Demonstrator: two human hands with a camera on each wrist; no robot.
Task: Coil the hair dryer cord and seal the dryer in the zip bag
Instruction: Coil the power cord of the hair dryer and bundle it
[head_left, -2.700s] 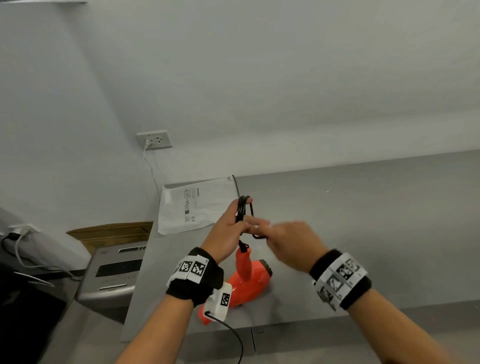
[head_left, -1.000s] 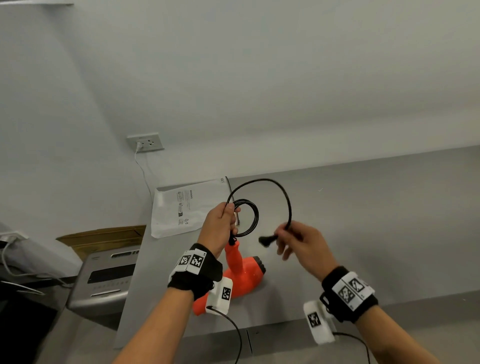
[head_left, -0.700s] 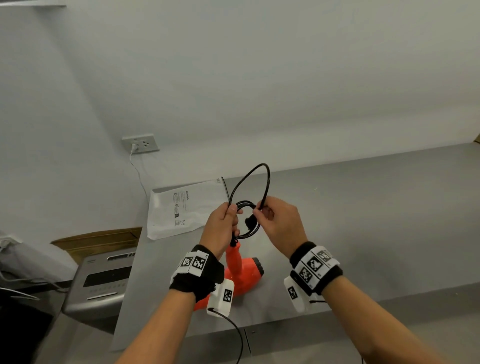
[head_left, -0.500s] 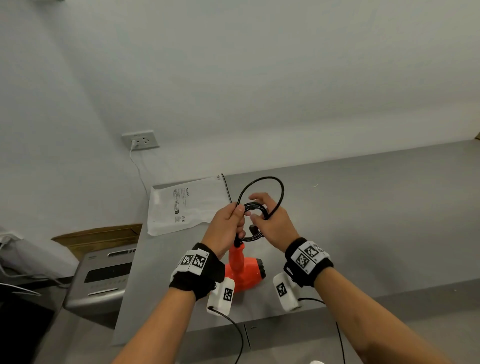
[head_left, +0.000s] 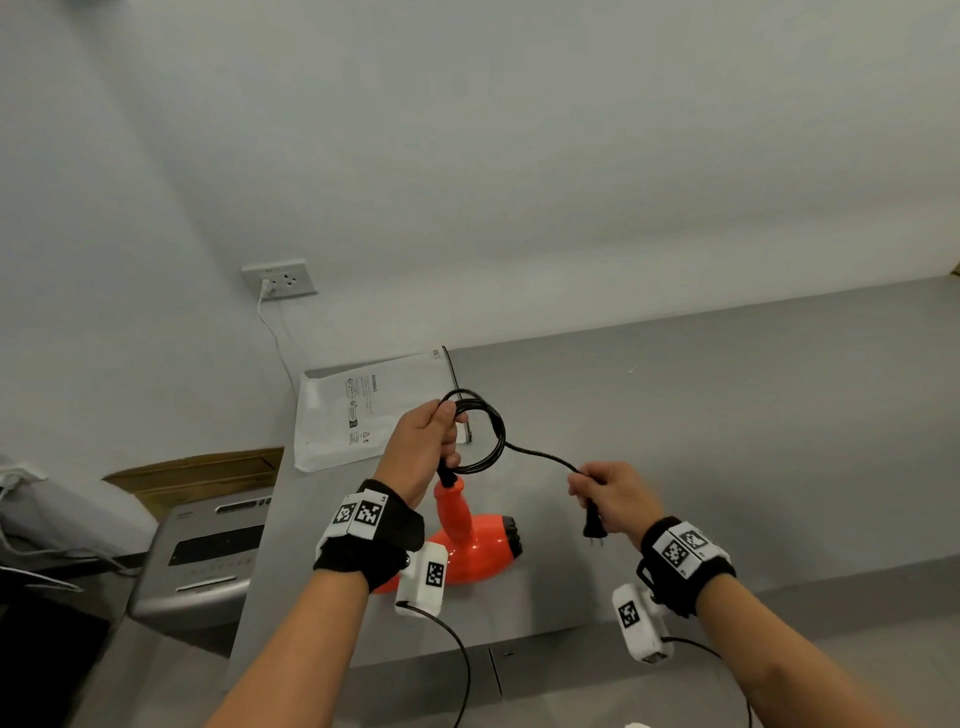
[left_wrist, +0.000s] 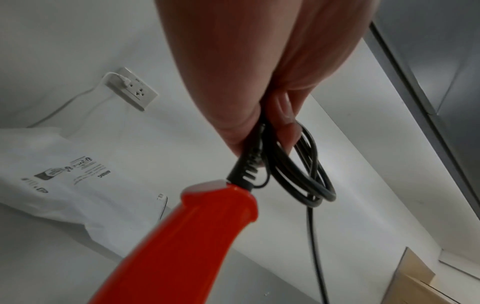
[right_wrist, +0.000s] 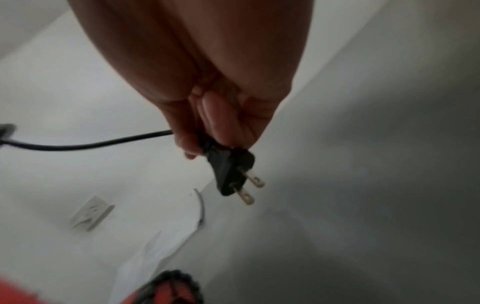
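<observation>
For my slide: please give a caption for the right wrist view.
Right hand pinches the black two-prong plug.

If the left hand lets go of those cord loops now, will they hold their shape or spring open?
Likely spring open. The cord looks fairly springy: its loops bulge loosely below the left hand, with nothing tying them. The free length arcs smoothly to the right hand instead of hanging limp, so it probably resists tight bends.

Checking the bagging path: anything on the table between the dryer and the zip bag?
Nothing visible. Bare table lies between the hair dryer and the zip bag; only the held cord hangs above that gap.
</observation>
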